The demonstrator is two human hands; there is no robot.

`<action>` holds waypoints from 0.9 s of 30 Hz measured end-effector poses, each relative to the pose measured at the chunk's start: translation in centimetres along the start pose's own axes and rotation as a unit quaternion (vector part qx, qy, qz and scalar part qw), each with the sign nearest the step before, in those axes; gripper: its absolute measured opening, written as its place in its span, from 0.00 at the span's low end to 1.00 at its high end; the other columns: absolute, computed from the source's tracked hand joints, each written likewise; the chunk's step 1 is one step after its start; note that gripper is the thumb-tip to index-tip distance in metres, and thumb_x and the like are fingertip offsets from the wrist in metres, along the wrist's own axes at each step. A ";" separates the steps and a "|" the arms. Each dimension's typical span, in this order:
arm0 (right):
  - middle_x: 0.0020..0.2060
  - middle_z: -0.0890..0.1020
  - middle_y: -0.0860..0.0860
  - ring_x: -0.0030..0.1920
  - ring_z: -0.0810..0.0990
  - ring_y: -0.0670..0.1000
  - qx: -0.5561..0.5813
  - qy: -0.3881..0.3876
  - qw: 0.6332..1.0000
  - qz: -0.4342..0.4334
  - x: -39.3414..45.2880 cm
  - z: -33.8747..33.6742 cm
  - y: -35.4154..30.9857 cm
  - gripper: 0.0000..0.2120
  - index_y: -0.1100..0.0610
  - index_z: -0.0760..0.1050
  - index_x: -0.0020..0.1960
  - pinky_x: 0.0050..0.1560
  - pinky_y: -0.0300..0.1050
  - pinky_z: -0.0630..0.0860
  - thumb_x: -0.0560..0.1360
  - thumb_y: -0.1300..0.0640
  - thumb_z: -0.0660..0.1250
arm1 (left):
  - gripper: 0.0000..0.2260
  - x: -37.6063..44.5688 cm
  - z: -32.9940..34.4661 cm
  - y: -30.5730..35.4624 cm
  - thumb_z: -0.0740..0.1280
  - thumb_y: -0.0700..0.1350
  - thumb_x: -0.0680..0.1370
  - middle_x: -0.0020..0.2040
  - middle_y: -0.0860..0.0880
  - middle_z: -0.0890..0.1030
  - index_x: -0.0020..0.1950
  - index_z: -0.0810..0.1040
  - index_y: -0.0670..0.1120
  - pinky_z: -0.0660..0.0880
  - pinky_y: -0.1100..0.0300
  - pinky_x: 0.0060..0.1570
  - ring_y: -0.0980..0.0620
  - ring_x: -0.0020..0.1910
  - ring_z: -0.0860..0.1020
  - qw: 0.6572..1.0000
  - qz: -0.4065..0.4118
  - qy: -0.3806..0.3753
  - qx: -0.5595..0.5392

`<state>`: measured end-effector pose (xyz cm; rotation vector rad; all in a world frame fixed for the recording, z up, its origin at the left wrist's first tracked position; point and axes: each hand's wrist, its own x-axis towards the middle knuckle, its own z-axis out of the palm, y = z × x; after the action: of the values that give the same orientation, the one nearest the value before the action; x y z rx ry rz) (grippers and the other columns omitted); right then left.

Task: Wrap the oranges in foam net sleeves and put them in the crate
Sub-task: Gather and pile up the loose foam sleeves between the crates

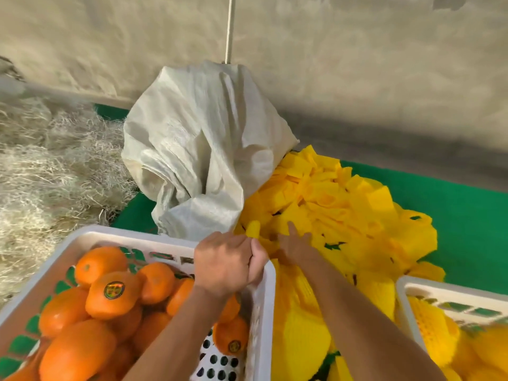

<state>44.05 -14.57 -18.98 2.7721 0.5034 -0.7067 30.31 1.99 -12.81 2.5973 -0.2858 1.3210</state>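
A white perforated crate (90,235) at lower left holds several bare oranges (112,295), some with round stickers. A pile of yellow foam net sleeves (338,204) lies on the green mat to the right. My left hand (225,262) hovers over the crate's far right corner with its fingers curled round one yellow sleeve (253,229) that sticks up past the knuckles. My right hand (295,247) reaches into the sleeve pile, fingers stretched forward on the foam. A second white crate (404,295) at lower right holds wrapped oranges (437,325).
A crumpled white woven sack (198,149) stands behind the crates against a pale tarp wall (357,64). Dry straw (46,166) covers the ground at left. A green mat (467,215) lies under the sleeves.
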 end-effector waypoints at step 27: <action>0.61 0.80 0.43 0.60 0.80 0.49 0.204 -0.185 0.957 -0.091 -24.8 -8.6 1.7 0.15 0.42 0.83 0.57 0.63 0.52 0.78 0.72 0.40 0.71 | 0.24 0.5 -2.7 1.6 0.60 0.47 0.79 0.20 0.48 0.71 0.22 0.70 0.47 0.66 0.61 0.26 0.47 0.19 0.69 0.996 -0.064 -0.063 0.022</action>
<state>27.88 -20.17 1.01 2.8656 0.5911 -1.4884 28.08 1.18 -10.63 2.6908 -0.1079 1.1346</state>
